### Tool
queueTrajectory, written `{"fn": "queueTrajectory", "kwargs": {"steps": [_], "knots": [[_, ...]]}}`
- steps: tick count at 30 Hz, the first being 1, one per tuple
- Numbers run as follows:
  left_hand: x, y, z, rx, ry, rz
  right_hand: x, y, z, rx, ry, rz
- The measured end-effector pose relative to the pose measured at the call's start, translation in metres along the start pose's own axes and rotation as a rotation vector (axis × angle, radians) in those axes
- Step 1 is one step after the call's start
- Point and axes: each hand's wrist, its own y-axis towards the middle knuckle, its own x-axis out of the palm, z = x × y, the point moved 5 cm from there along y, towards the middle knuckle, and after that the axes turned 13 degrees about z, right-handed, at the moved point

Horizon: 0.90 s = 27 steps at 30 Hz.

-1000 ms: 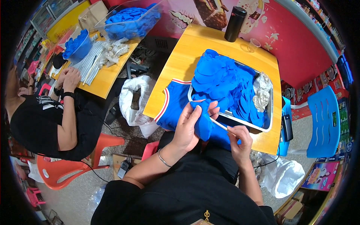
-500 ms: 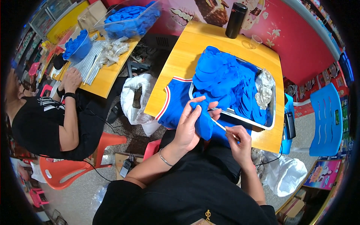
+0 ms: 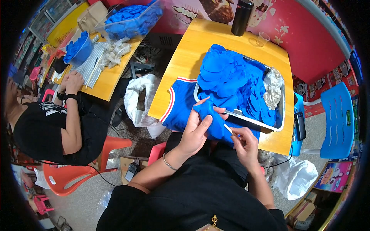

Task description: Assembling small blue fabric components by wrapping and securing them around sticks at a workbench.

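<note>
My left hand [image 3: 194,134] pinches a blue fabric piece [image 3: 214,125] between thumb and fingers above the near edge of the table. A thin pale stick [image 3: 228,128] sits in the closed fingers of my right hand [image 3: 246,146]. Its far end meets the cloth; whether it is inside or only against it, I cannot tell. Just beyond my hands stands a metal tray [image 3: 283,109] heaped with flat, rounded blue fabric pieces [image 3: 223,73]. A crumpled clear plastic bag [image 3: 272,89] lies at its right side. Blue cloth with red-and-white trim [image 3: 179,101] spreads under my left hand and the tray.
A black flask [image 3: 242,18] and a clear plastic cup [image 3: 263,38] stand at the table's far edge. On the left, a person [image 3: 46,129] sits at another table with blue pieces in a clear bin [image 3: 133,24] and a blue basin [image 3: 81,54]. A blue chair [image 3: 337,119] is at right.
My right hand has moved slightly closer to the left, and less of the stick shows. The blue piece in my left hand has changed shape and spread toward the right hand.
</note>
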Motion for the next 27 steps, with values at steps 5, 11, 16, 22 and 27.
{"fn": "queueTrajectory", "kwargs": {"steps": [5, 11, 16, 22, 27], "knots": [[-0.001, 0.002, 0.004, -0.007, 0.016, 0.01, 0.01, -0.01, 0.014, 0.603, 0.457, -0.277], [-0.005, 0.004, 0.001, -0.088, -0.029, 0.052, -0.002, -0.004, 0.011, 0.144, 0.0, -0.069], [-0.011, 0.007, -0.004, -0.028, -0.062, 0.046, 0.002, -0.013, 0.018, 0.332, 0.225, -0.022], [-0.011, 0.006, 0.0, -0.127, -0.158, 0.099, -0.008, -0.007, 0.009, 0.103, -0.001, 0.044], [-0.017, 0.007, 0.0, -0.171, -0.192, 0.117, -0.019, -0.009, -0.001, -0.044, -0.139, 0.027]]}}
